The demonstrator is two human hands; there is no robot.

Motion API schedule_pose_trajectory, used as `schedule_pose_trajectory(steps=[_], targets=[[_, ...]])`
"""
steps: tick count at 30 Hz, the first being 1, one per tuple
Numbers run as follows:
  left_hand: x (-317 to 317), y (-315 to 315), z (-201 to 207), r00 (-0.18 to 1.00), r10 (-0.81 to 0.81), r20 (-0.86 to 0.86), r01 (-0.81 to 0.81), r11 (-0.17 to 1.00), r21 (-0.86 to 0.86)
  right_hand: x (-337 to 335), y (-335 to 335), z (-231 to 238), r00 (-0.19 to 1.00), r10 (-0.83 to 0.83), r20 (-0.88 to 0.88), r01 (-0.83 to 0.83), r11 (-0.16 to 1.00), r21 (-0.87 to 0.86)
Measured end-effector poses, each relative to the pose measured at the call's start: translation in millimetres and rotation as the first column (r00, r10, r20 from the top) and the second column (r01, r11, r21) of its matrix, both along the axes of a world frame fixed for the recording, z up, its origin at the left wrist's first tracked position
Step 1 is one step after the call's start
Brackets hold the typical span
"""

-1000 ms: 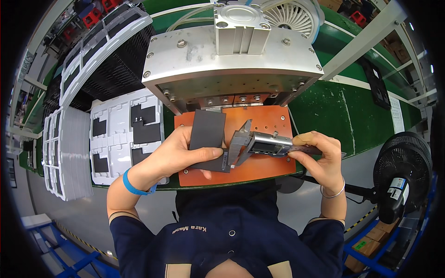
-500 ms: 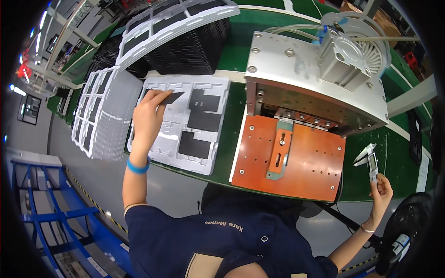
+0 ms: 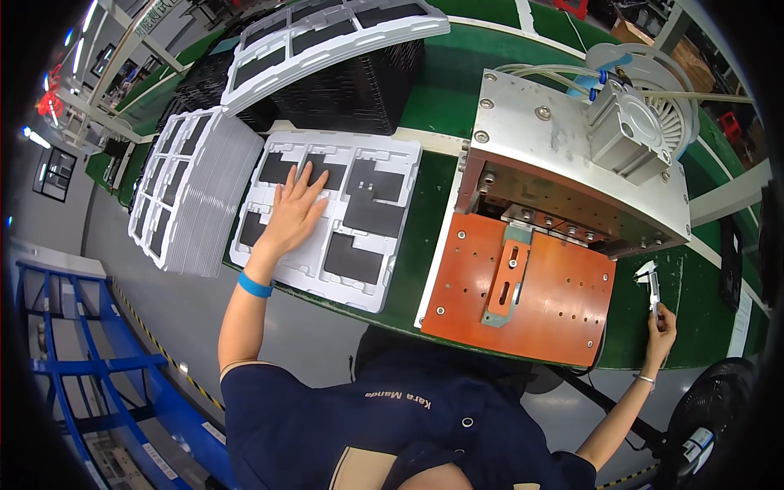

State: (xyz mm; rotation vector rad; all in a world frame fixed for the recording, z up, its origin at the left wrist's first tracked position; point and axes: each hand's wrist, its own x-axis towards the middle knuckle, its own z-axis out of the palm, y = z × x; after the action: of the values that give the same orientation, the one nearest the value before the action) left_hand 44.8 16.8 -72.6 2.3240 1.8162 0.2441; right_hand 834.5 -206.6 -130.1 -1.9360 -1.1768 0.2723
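Note:
My left hand [image 3: 296, 214] lies flat, fingers spread, on a white moulded tray [image 3: 384, 287] that holds several dark flat rectangular pads [image 3: 374, 214]; the fingertips rest on one pad in the tray's back row. A blue band circles that wrist. My right hand [image 3: 660, 325] is stretched far to the right over the green table [image 3: 430, 214] and grips a small metal tool [image 3: 652, 280] that points away from me. Between the hands stands a metal press machine [image 3: 572, 155] with an orange base plate [image 3: 555, 304] and a grey metal bracket [image 3: 506, 273] on it.
A stack of white trays [image 3: 192, 192] stands left of the tray under my hand. Black trays topped by a white one [image 3: 343, 49] stand behind it. A blue metal frame [image 3: 90, 384] is at lower left, a black fan [image 3: 710, 425] at lower right.
Earlier both hands held a dark pad and the metal tool on the orange plate. The left hand then moved out to the white tray, now resting flat; the right hand carried the tool far right.

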Motion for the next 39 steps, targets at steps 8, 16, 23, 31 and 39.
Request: schedule_pose_trajectory(steps=[8, 16, 23, 31, 39], targets=[[55.9, -15.2, 45.0, 0.939, -0.324, 0.116, 0.302, 0.937, 0.174, -25.5, 13.1, 9.7, 0.947, -0.041, 0.319, 0.049, 0.999, -0.015], [81.5, -6.6, 32.3, 0.852, -0.521, 0.044, 0.504, 0.84, 0.202, -56.8, 13.2, 46.3, 0.933, -0.116, 0.34, 0.077, 0.989, 0.126], [155.7, -67.7, 148.9, 0.623, -0.751, 0.216, 0.68, 0.658, 0.324, -148.9, 30.1, 139.5, 0.936, -0.168, 0.31, 0.077, 0.955, 0.288], [280.0, -76.8, 105.4, 0.526, -0.841, 0.123, 0.792, 0.538, 0.29, -282.3, 76.4, 194.3, 0.825, 0.394, 0.406, -0.479, 0.867, 0.133], [232.7, -103.7, 95.9, 0.585, -0.811, 0.011, 0.786, 0.57, 0.241, -321.0, 99.3, 170.1, 0.671, 0.679, 0.298, -0.711, 0.704, -0.002]])
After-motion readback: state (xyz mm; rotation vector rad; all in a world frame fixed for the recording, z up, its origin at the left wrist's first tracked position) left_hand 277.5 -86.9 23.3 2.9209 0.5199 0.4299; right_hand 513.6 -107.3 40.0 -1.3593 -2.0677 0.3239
